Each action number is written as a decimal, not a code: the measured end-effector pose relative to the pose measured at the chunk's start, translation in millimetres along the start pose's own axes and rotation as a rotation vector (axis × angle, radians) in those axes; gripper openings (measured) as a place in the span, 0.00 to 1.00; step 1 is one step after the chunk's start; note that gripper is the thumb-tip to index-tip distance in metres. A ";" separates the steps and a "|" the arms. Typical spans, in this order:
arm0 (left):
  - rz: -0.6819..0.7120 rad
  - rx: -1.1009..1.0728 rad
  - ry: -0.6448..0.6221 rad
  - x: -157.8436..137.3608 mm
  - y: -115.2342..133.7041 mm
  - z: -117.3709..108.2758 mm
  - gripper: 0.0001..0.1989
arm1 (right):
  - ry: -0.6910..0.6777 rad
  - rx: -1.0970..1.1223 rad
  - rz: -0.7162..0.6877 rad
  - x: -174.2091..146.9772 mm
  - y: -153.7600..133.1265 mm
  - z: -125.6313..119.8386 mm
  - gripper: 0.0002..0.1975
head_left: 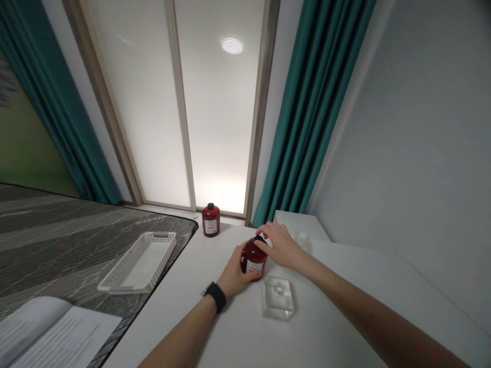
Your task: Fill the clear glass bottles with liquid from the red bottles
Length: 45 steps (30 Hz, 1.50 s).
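A dark red bottle (254, 254) with a white label and a black cap stands on the white table. Around its body, from the left side, wraps my left hand (236, 271); a black watch is on that wrist. My right hand (282, 243) has its fingers and thumb closed on the black cap (260, 238) at the top. Just in front of the bottle lies a clear square glass block with a round opening (277, 298). Partly hidden behind my right forearm is another clear object (303, 241). A second red bottle (210, 221), also capped, stands at the back left.
A white plastic basket (163, 260) sits on the dark striped surface (88, 230) at left. Near it lies an open book (72, 335). The white table (172, 327) meets a white cabinet (297, 219) at back right, beside green curtains (307, 112).
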<state>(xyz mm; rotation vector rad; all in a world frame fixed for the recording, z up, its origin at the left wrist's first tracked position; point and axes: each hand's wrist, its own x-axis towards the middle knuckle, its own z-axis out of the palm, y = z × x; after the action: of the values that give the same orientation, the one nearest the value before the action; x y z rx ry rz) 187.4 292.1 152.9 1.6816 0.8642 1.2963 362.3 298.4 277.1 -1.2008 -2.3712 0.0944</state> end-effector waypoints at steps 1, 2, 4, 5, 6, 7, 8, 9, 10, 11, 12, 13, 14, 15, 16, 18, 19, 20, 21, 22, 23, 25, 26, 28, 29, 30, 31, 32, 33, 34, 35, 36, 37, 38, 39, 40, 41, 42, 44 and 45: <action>-0.001 -0.004 -0.003 0.0 -0.9 0.1 0.41 | -0.008 -0.001 -0.011 0.5 -0.5 -0.1 0.06; -0.003 -0.005 -0.006 0.0 -1.8 0.2 0.41 | -0.018 0.002 -0.028 0.9 -0.9 -0.3 0.06; -0.007 0.004 -0.009 0.0 -3.0 0.4 0.42 | -0.033 0.008 -0.058 1.1 -1.6 -0.6 0.11; -0.007 0.011 -0.008 0.0 -3.2 0.4 0.42 | -0.037 0.008 -0.068 1.0 -1.7 -0.4 0.13; -0.006 0.016 -0.005 0.1 -3.1 0.4 0.42 | -0.036 0.007 -0.072 0.9 -1.5 0.1 0.13; -0.002 0.020 -0.003 0.1 -2.7 0.3 0.42 | -0.032 0.003 -0.072 0.7 -1.2 0.8 0.11; 0.004 0.021 -0.001 0.0 -2.2 0.3 0.42 | -0.027 -0.001 -0.071 0.6 -0.6 1.7 0.09; 0.010 0.020 -0.001 0.0 -1.8 0.2 0.42 | -0.022 -0.004 -0.071 0.6 -0.1 2.5 0.07; 0.016 0.019 -0.001 0.0 -1.4 0.1 0.42 | -0.021 -0.004 -0.075 0.7 0.5 3.1 0.05; 0.018 0.020 -0.001 0.0 -1.1 0.0 0.42 | -0.023 -0.002 -0.084 1.1 1.0 3.1 0.04; 0.017 0.022 -0.002 0.0 -1.1 0.0 0.41 | -0.027 -0.001 -0.094 1.6 1.3 2.5 0.04; 0.014 0.021 -0.003 0.0 -1.3 -0.1 0.41 | -0.030 0.005 -0.104 2.4 1.6 1.1 0.05; 0.009 0.018 -0.004 0.0 -1.6 -0.1 0.41 | -0.030 0.019 -0.112 3.4 1.9 -0.9 0.06; 0.005 0.015 -0.006 0.1 -2.0 -0.2 0.41 | -0.027 0.041 -0.118 4.4 2.3 -3.5 0.07; 0.002 0.011 -0.010 0.1 -2.4 -0.2 0.42 | -0.018 0.069 -0.122 5.2 3.0 -6.5 0.08; -0.004 0.005 -0.019 0.0 -3.0 -0.3 0.43 | 0.025 0.143 -0.115 4.7 6.2 -12.0 0.08; -0.010 0.004 -0.024 0.0 -3.2 -0.4 0.44 | 0.056 0.181 -0.101 2.4 9.1 -13.9 0.07; -0.018 0.004 -0.028 -0.1 -3.4 -0.4 0.44 | 0.092 0.214 -0.076 -2.0 13.0 -14.8 0.06; -0.027 0.003 -0.032 -0.2 -3.6 -0.5 0.43 | 0.128 0.243 -0.039 -8.8 18.2 -14.2 0.05; -0.035 0.002 -0.036 -0.2 -3.9 -0.5 0.43 | 0.160 0.269 0.010 -18.2 24.3 -12.3 0.04; -0.041 0.001 -0.038 -0.2 -4.3 -0.5 0.43 | 0.188 0.284 0.071 -30.2 31.4 -8.8 0.04; -0.043 -0.001 -0.037 -0.2 -5.4 -0.6 0.43 | 0.202 0.306 0.208 -60.4 47.1 1.4 0.05; -0.043 -0.002 -0.035 0.0 -5.9 -0.6 0.42 | 0.212 0.315 0.267 -77.6 55.0 7.4 0.05; -0.052 -0.006 -0.035 0.4 -6.6 -0.7 0.42 | 0.220 0.303 0.327 -112.5 69.4 19.3 0.04; -0.068 -0.005 -0.041 0.6 -6.6 -0.7 0.42 | 0.228 0.291 0.351 -128.8 75.7 24.4 0.04; -0.082 -0.005 -0.047 0.9 -6.2 -0.7 0.41 | 0.234 0.278 0.370 -143.5 81.5 28.7 0.04; -0.097 -0.005 -0.051 1.3 -5.7 -0.6 0.41 | 0.241 0.265 0.387 -156.4 86.7 32.2 0.04; -0.109 -0.004 -0.055 1.6 -4.9 -0.5 0.41 | 0.251 0.252 0.401 -167.2 91.7 34.8 0.03; -0.113 -0.003 -0.053 1.9 -3.9 -0.3 0.41 | 0.262 0.238 0.413 -175.8 96.5 36.9 0.02; -0.119 0.001 -0.048 2.2 -2.7 -0.1 0.40 | 0.273 0.227 0.427 -182.3 101.2 38.4 0.02; -0.125 0.007 -0.051 2.4 -1.4 0.1 0.40 | 0.283 0.218 0.445 -187.0 105.8 39.5 0.02; -0.130 0.014 -0.054 2.6 0.1 0.2 0.40 | 0.293 0.209 0.465 -190.1 110.3 40.5 0.02; -0.137 0.021 -0.060 2.8 1.7 0.4 0.39 | 0.301 0.201 0.487 -191.9 114.6 41.4 0.02; -0.144 0.030 -0.066 2.9 3.4 0.6 0.39 | 0.308 0.193 0.510 -192.8 118.6 42.3 0.03; -0.149 0.041 -0.069 2.9 5.0 0.7 0.39 | 0.312 0.185 0.531 -193.1 122.2 43.2 0.03; -0.153 0.056 -0.072 2.9 6.4 0.7 0.38 | 0.314 0.178 0.549 -193.2 125.3 44.2 0.03; -0.156 0.073 -0.074 2.7 7.5 0.6 0.38 | 0.315 0.173 0.564 -193.4 127.8 45.3 0.04; -0.156 0.092 -0.074 2.4 8.2 0.5 0.38 | 0.316 0.169 0.575 -193.7 129.8 46.3 0.04; -0.148 0.115 -0.071 1.5 8.1 -0.1 0.38 | 0.316 0.162 0.587 -195.5 132.3 47.8 0.10; -0.144 0.119 -0.071 0.8 7.5 -0.5 0.38 | 0.316 0.157 0.589 -196.8 133.1 48.1 0.14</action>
<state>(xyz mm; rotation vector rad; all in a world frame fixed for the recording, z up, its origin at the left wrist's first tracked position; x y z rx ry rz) 187.3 289.8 160.1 1.7122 1.0178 1.1009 538.6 234.6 123.4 -1.6572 -1.6552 0.2553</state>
